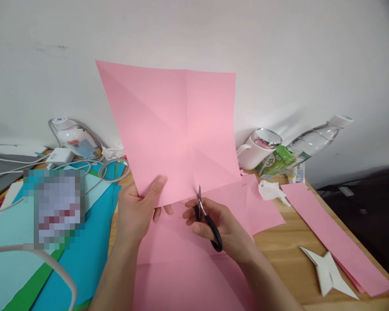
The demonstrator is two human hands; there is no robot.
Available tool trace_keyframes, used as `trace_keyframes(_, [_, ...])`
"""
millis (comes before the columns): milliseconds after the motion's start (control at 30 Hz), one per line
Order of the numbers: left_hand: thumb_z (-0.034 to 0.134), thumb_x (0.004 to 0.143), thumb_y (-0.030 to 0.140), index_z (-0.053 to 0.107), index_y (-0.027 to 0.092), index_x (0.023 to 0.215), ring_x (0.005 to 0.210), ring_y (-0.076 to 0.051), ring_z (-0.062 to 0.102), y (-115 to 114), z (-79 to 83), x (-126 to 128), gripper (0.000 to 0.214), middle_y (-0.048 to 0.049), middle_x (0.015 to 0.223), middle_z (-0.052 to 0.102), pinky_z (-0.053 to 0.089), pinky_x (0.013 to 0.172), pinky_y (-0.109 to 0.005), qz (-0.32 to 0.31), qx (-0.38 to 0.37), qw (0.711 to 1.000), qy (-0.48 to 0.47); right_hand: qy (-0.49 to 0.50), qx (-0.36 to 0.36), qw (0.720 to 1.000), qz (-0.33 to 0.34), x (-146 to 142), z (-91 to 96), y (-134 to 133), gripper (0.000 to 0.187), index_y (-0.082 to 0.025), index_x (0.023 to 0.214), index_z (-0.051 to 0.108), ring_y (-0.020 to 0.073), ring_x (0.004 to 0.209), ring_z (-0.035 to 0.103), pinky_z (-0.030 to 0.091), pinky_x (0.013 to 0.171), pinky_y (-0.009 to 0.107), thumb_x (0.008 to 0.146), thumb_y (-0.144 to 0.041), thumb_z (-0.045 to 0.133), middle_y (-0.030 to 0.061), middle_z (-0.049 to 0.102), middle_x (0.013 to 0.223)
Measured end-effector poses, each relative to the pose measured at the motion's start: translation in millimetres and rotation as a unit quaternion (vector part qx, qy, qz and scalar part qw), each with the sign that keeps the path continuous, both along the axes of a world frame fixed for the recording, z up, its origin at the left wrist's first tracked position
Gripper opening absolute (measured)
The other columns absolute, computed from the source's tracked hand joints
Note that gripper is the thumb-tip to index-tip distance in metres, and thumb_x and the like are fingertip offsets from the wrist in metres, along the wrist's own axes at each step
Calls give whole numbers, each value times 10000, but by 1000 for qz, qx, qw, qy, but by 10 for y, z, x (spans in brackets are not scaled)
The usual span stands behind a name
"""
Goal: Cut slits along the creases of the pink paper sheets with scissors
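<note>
My left hand (142, 203) pinches the lower left edge of a creased pink paper sheet (181, 116), thumb on the front and fingers behind, and holds it up off the table. In my right hand (214, 220) is a pair of scissors (214, 233) with black handles. Their blades point up at the sheet's lower edge; whether they cut into the paper I cannot tell. Below both hands lies more pink paper (188, 280) with fold lines.
Blue and green sheets (97, 242), cables and a white charger (60, 156) are at left, near a bottle (78, 140). At right are a white mug (256, 151), a green carton (277, 160), a clear bottle (317, 140), a tissue (271, 190), pink strips (330, 233) and a folded paper star (327, 270).
</note>
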State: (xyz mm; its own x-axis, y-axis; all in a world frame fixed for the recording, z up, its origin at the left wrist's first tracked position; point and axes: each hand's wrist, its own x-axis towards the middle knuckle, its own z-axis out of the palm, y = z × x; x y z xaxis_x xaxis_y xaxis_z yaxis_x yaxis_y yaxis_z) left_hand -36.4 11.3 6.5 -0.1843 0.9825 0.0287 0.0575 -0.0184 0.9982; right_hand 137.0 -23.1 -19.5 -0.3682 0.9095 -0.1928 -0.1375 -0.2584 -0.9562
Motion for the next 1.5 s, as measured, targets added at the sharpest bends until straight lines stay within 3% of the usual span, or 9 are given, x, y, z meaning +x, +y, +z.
trace_keyframes(533, [611, 773, 352, 525, 158, 505, 244, -71, 388, 9, -2, -22, 342, 1, 387, 576, 269, 272, -204, -14, -7, 1000, 2, -2, 2, 1000, -1, 0, 10, 10, 351, -197, 995, 577, 138, 829, 558, 462, 778, 287, 708, -322, 738, 31, 597, 897])
trace_keyframes(1100, [618, 761, 310, 505, 164, 493, 238, -68, 370, -10, 46, 36, 325, 8, 363, 549, 243, 265, -202, 25, -4, 1000, 1, -6, 7, 1000, 3, 4, 8, 9, 378, -205, 998, 575, 158, 834, 563, 461, 796, 318, 692, -342, 748, 41, 602, 908])
trace_keyframes(1500, [615, 763, 324, 517, 166, 512, 241, -68, 373, -1, 39, 11, 313, 10, 373, 559, 249, 269, -203, 8, -7, 1000, 4, -14, 8, 1000, 2, 5, 15, 11, 376, -201, 997, 581, 156, 827, 567, 467, 791, 320, 691, -343, 749, 41, 605, 900])
